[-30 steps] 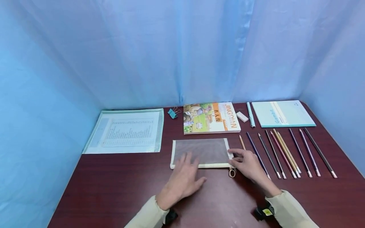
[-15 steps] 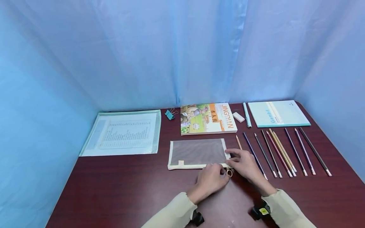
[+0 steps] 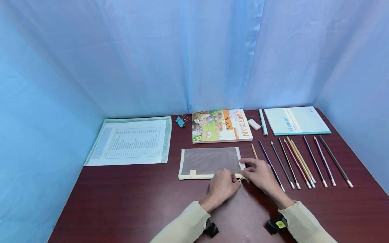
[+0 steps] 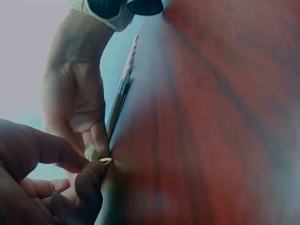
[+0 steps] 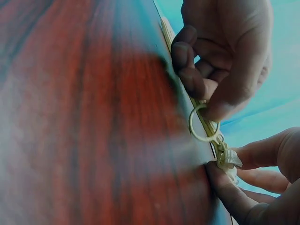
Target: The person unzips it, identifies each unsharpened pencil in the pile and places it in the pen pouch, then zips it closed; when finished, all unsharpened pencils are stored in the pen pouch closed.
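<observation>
Pouch (image 3: 209,160), eraser (image 3: 254,124), pen (image 3: 263,122), clip (image 3: 180,122) number one each; pencils (image 3: 297,163), apparently ten.

Passage ran over the tabletop (image 3: 127,195) left of the left hand (image 3: 223,185). Pencils (image 3: 297,164) blocked right of the right hand (image 3: 262,175); book (image 3: 222,125) blocked behind mesh pouch (image 3: 209,160).

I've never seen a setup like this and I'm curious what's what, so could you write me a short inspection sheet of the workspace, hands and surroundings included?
Surface: dark red-brown tabletop with wood grain.
Job's things: mesh pouch lying flat, pale edging; pull ring near its right end.
Clutter: pencils spread out right of the pouch; farther back, binder clip, book, eraser, pen and notebook; document sleeve at left, printed sheet showing.
Grippers: bare hands; left hand pinches the ring, right hand pinches the pouch's near right corner.
Cables: nothing seen.
Surroundings: blue curtains behind and on both sides.
</observation>
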Demonstrator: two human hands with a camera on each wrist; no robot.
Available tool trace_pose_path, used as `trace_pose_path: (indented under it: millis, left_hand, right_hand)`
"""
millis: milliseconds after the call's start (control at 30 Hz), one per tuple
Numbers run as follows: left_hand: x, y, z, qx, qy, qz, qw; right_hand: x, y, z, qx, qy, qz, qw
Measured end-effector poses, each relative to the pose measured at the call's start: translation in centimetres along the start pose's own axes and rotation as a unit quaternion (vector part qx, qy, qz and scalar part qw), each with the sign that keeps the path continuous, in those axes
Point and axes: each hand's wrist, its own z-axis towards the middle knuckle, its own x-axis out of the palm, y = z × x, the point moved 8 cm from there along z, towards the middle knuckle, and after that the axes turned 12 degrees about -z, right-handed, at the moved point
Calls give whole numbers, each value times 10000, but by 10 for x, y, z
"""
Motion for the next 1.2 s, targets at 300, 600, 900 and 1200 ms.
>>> trace_pose_path:
  millis: [300, 600, 900, 1200]
  left_hand:
    - [-15, 11, -2, 186, 158, -86, 9997]
    - [-43, 31, -7, 84, -66, -48, 9999]
    - [-70, 54, -13, 40, -293, -186, 9994]
    - [-97, 80, -19, -444, -395, -27, 9982]
  right_hand:
    - [2, -1, 1, -14, 45, 97, 9999]
    - [1, 0, 1, -6, 41, 23, 10000]
    - [0, 1, 1, -14, 76, 59, 10000]
    - [1, 1, 0, -44, 87, 87, 9999]
